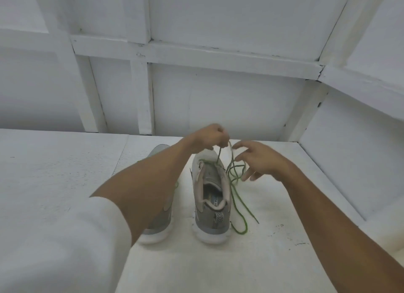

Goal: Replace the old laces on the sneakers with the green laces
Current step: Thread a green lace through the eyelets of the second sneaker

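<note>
Sleeve [65, 238], white, on the left forearm, nearest the lens.

Head view, places given from the right-side sneaker [213, 205]:
- Right-side sneaker: grey, white sole, heel toward the camera, standing on the white bench [65, 172].
- Left-side sneaker [160, 222]: just beside it, largely hidden behind the left forearm.
- Green lace [237, 196]: rises from its toe-end eyelets; the rest lies in loose crossing loops along its right flank, down past the heel.
- Left hand [209, 137]: above its toe, fingers curled, pinching the lace.
- Right hand [260, 159]: right of its toe, fingers spread, gripping nothing; contact with the loops cannot be told.

Risks, as judged:
- Neither hand steadies the sneaker, so an upward pull may lift or tip it.
- Crossed loops may cinch into a knot if drawn through quickly.
- Uneven pulling may leave one end short or slip it out of an eyelet.
</note>
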### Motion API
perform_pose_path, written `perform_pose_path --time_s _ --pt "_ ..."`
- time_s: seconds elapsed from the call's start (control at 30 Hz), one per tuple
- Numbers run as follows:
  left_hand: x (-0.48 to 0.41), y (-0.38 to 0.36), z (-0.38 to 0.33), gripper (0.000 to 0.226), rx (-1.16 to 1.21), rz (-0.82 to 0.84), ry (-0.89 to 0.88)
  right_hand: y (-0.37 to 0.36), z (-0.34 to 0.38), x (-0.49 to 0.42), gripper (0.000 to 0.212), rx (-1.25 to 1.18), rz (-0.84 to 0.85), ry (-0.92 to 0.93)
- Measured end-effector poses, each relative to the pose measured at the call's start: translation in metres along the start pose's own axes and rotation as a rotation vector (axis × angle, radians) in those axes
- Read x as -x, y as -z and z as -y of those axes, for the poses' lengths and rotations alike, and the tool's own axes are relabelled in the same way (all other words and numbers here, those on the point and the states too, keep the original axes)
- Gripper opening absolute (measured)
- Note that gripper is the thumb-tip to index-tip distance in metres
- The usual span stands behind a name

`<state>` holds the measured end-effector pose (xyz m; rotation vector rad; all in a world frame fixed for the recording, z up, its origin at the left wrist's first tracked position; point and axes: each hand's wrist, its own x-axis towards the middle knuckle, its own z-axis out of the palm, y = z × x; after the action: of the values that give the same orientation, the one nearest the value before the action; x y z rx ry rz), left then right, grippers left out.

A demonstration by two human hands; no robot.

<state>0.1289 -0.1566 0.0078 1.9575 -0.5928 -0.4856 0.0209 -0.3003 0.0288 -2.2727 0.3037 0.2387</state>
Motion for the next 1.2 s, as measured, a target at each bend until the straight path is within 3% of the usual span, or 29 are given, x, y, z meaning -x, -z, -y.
perform_pose_path --time_s 0.1,0.17,0.3,0.47,0.6,0.7,0.77,0.87,1.03,1.2 --pt "0.011 0.015 -0.026 0.008 0.179 -0.007 -0.074 0.015 0.006 -0.010 0.048 0.075 -0.186 0.075" --pt "0.019 0.022 -0.043 0.017 0.127 -0.001 -0.131 0.020 0.013 -0.014 0.052 0.068 -0.171 0.106" --pt "0.036 0.027 -0.071 0.026 0.038 0.025 -0.256 0.021 0.023 -0.027 0.023 -0.017 -0.169 0.174" --pt "0.054 0.028 -0.079 0.017 0.017 0.062 -0.334 0.024 0.023 -0.038 0.033 -0.019 -0.131 0.125" --pt "0.059 0.024 -0.061 0.011 -0.164 0.160 -0.229 0.039 0.026 -0.042 0.019 -0.107 -0.132 0.204" --pt "0.047 0.036 -0.041 0.019 -0.231 -0.111 -0.148 0.049 0.040 -0.036 0.025 -0.291 -0.076 0.303" --pt "0.042 0.041 -0.033 0.035 -0.277 -0.159 -0.137 0.051 0.050 -0.028 0.025 -0.387 0.011 0.367" --pt "0.040 0.035 -0.027 0.052 -0.103 0.008 -0.081 0.051 0.058 -0.020 0.023 -0.439 0.083 0.440" --pt "0.053 0.048 -0.013 0.022 0.044 0.095 -0.082 0.059 0.045 -0.023 0.023 -0.485 0.009 0.401" --pt "0.074 0.087 0.011 0.022 0.145 0.078 -0.061 0.068 0.019 -0.026 0.023 -0.510 -0.065 0.326"
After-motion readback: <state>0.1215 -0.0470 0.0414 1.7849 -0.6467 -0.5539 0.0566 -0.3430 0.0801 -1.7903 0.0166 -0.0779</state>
